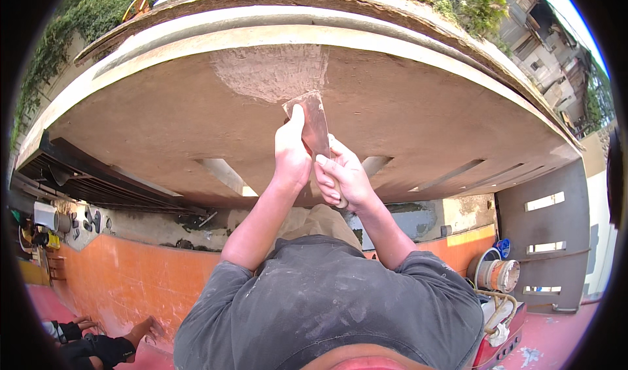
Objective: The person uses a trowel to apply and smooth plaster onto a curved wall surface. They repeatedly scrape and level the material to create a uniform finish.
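A person in a dark grey, stained T-shirt holds a broad-bladed scraper [316, 123] with both hands before a brown wall [405, 121]. The right hand [343, 174] has its fingers curled closed around the handle. The left hand [292, 151] pinches the blade just beyond them, its thumb flat on the near face; its other fingers are mostly hidden behind. The blade points up and away from the fingers, its tip at the lower border of a pale, roughened patch [268, 72]; whether it touches the wall, I cannot tell. Slots open through the wall on both sides, below the fingers. Well left of them are dark metal slats [98, 183]; far right and lower, a stained bucket [505, 276].
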